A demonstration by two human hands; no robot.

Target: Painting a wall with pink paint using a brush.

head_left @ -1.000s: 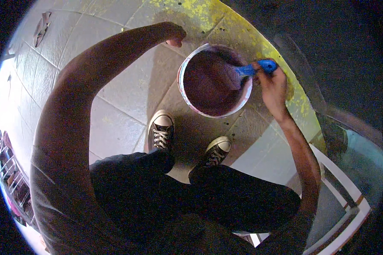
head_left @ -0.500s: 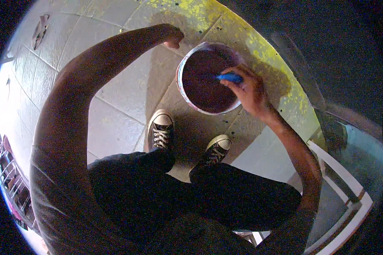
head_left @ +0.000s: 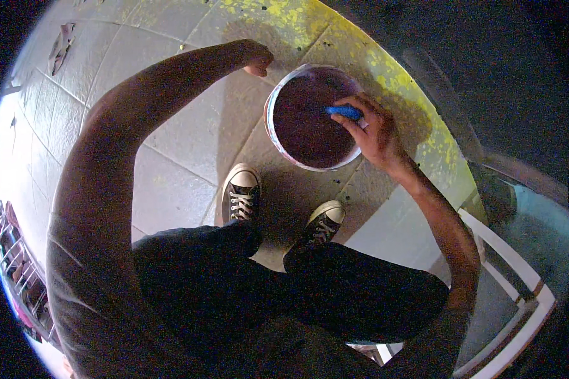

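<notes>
A round white-rimmed bucket (head_left: 270, 120) with a dark, purplish-brown inside stands on the floor in front of my feet. At its right side my right hand (head_left: 370, 123) is over the opening, with fingers and thumb pinching a small blue object (head_left: 346, 113). Its exact kind is too blurred to tell. Beyond the bucket's upper left rim, my left hand (head_left: 258, 60) hangs apart from it, fingers curled inward. Whatever those fingers may hold is hidden.
My dark sneakers (head_left: 241, 192) are just below the bucket. Yellow paint splotches (head_left: 395, 79) mark the tiled floor (head_left: 171, 180) at the far side. A white frame (head_left: 506, 265) stands at right, a metal rack (head_left: 22, 265) at far left, and a crumpled scrap (head_left: 61, 49) lies at upper left.
My right hand and the blue object have shifted slightly right over the bucket. The left hand has come down a little; the rest looks nearly the same.
</notes>
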